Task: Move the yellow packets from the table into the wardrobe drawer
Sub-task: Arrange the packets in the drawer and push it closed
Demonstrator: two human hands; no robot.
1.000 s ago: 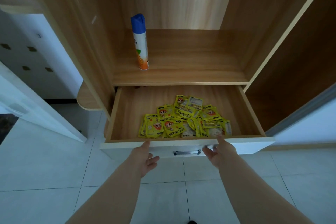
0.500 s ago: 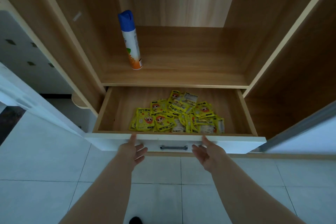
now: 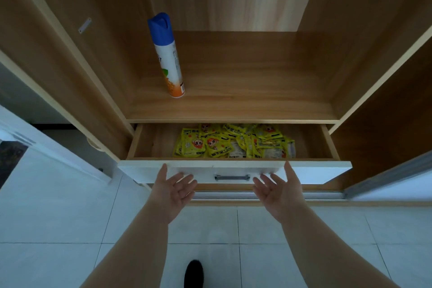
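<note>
1. Yellow packets (image 3: 233, 141): heaped loose inside the open wardrobe drawer (image 3: 156, 145), from the middle to the right of its floor. No tabletop in view.
2. Left hand (image 3: 174, 188) and right hand (image 3: 279, 188): both released, fingers straight and spread, grasping nothing. Set at the white drawer front on either side of the metal handle (image 3: 232, 177), thumbs up at its top edge.
3. Judged step: closing push, with the transfer apparently complete.
4. Risks:
   - Thumbs pinched under the shelf (image 3: 245, 106) lip if left on the edge.
   - Drawer skewed on its runners by an uneven push.
   - Topmost packets caught under the shelf.
5. Markings:
   - Packets: cartoon faces and dark characters, not legible.
   - Spray can (image 3: 167, 56) on the shelf: blue cap, orange fruit print, wording unreadable.
</note>
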